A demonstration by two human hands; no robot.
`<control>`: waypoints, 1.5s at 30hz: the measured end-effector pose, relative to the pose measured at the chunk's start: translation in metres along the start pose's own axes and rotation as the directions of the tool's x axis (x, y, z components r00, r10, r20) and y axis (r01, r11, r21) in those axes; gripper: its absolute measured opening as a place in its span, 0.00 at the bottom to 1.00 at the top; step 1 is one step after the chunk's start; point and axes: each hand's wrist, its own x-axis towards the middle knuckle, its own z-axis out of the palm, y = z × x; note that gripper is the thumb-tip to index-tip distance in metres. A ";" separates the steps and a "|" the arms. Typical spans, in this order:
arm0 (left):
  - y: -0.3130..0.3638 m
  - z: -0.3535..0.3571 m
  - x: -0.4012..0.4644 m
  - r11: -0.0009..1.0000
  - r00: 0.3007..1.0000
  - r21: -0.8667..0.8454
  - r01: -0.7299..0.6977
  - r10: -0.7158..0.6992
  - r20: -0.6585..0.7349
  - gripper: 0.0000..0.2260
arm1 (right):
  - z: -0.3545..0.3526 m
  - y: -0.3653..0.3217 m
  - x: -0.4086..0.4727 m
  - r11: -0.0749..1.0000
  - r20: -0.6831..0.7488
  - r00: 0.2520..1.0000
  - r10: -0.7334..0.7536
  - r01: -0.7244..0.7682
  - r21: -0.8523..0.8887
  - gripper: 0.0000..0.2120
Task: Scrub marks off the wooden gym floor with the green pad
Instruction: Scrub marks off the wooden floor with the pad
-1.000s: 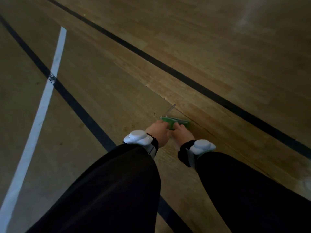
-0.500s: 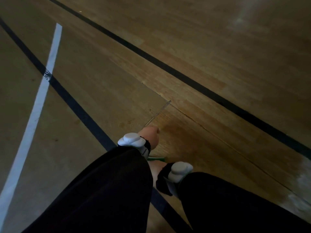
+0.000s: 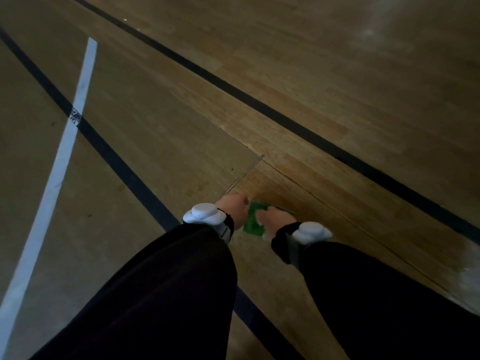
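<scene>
The green pad (image 3: pixel 254 221) lies flat on the wooden gym floor (image 3: pixel 324 81) just below centre, partly covered by my fingers. My left hand (image 3: pixel 232 207) presses on its left edge and my right hand (image 3: pixel 275 220) presses on its right side. Both arms wear black sleeves and a white device on each wrist. Around the pad the wood looks darker and wet (image 3: pixel 280 188). A thin pale scuff line (image 3: pixel 244 175) runs up and right from my left hand.
Two black court lines cross the floor diagonally, one (image 3: pixel 306 131) beyond the hands and one (image 3: pixel 114 157) passing under my left arm. A white line (image 3: pixel 65 141) crosses the nearer black line at the left. A pale glare patch (image 3: pixel 470 266) shows at the right edge.
The hands and pad were pulled back toward me half a second ago, the pad nearly hidden. Now they have pushed forward again, and the pad shows between both hands.
</scene>
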 end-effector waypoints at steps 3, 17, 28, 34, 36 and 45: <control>-0.001 0.001 0.000 1.000 1.000 -0.009 0.010 -0.010 0.003 0.16 | -0.028 0.030 0.002 1.000 0.011 1.000 0.008 -0.007 -0.014 0.15; -0.002 -0.002 0.000 1.000 1.000 0.020 0.007 -0.007 0.002 0.15 | -0.036 0.054 0.003 0.960 -0.209 0.938 0.276 -0.281 0.006 0.14; 0.006 0.001 0.005 0.999 1.000 0.026 -0.018 0.018 0.014 0.16 | -0.027 0.043 0.009 0.986 -0.155 0.975 0.159 -0.164 -0.019 0.16; 0.009 0.000 0.006 0.999 0.999 0.030 -0.041 0.041 -0.001 0.16 | -0.017 0.014 0.008 0.999 -0.090 0.996 -0.014 0.010 -0.046 0.16; 0.010 0.001 0.006 0.998 0.999 0.040 -0.044 0.043 0.011 0.16 | -0.009 -0.001 0.009 0.997 -0.032 0.998 -0.050 0.048 -0.058 0.17; 0.002 0.001 0.012 0.998 0.998 -0.024 -0.057 0.058 0.036 0.16 | 0.001 -0.012 0.017 0.999 0.040 0.998 -0.039 0.039 0.000 0.19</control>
